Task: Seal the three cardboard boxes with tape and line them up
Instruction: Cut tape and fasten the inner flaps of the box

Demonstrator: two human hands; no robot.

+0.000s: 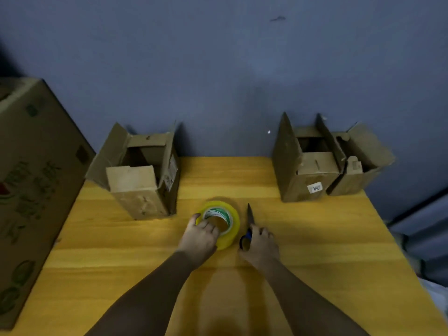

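Resting on the worktop [315, 238], your left hand [198, 238] has its grip closed around the tape roll [226, 223]. Just right of it, your right hand [261, 246] grips the scissors [248, 229]; three open boxes stand beyond.

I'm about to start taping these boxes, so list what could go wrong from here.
1. The right hand rests on the scissors, blade pointing away toward the boxes; a hasty pickup beside the left hand on the tape roll could nick fingers.
2. The two right boxes stand near the table's far right edge; pressing flaps could push them off.
3. The left box has upright flaps that may spring open under tape.
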